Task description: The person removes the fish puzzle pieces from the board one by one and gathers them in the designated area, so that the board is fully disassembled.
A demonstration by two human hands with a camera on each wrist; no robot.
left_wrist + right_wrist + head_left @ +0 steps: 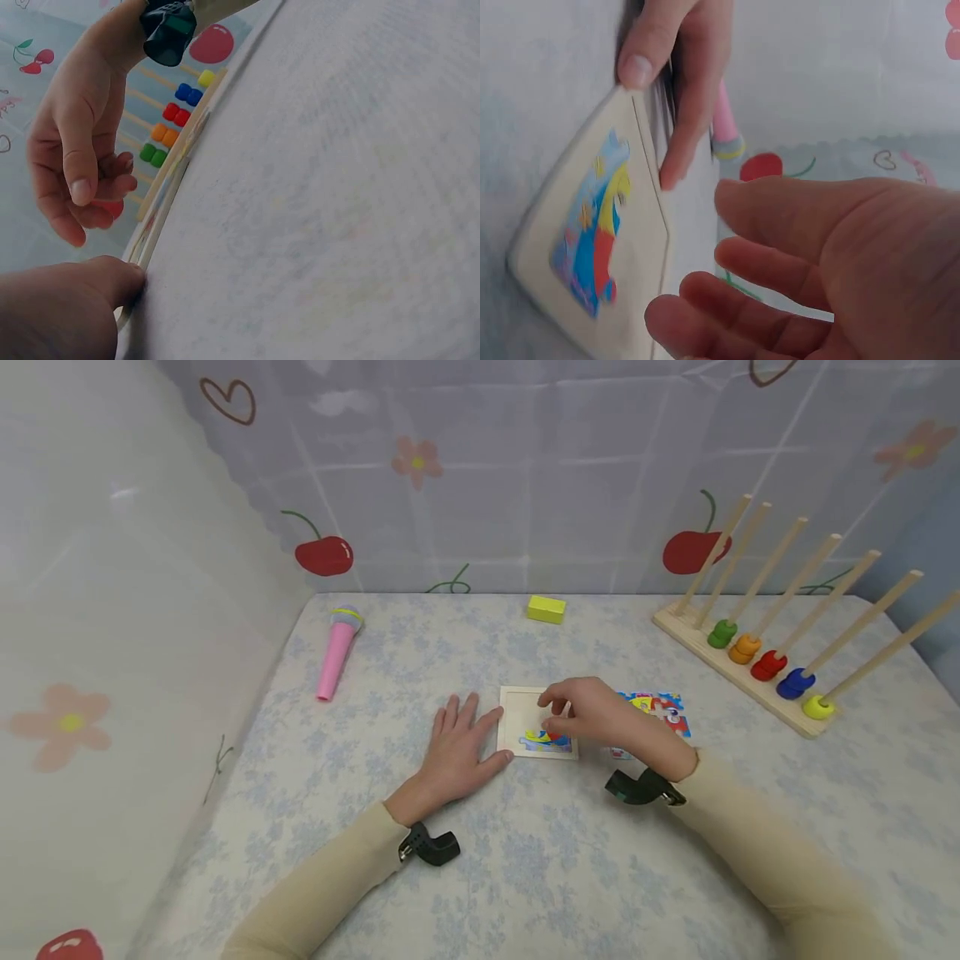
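Observation:
A pale wooden puzzle board (517, 714) lies flat on the patterned cloth. Several joined picture pieces (600, 225) in blue, yellow and red fill its near part, and bare wood shows beyond them. My left hand (455, 758) rests at the board's left side, fingers spread, with thumb and index finger touching the frame. Above the board's right part hovers my right hand (596, 714), fingers loosely bent; the right wrist view shows nothing between thumb and fingers. More colourful puzzle pieces (670, 708) lie right of the board, partly hidden by the right hand and wrist.
At the back right stands a wooden peg rack (738, 672) with upright sticks and coloured beads. A yellow block (546, 609) sits near the back edge. The pink toy microphone (337, 652) lies at the left. Cloth-covered walls (510, 485) border the table.

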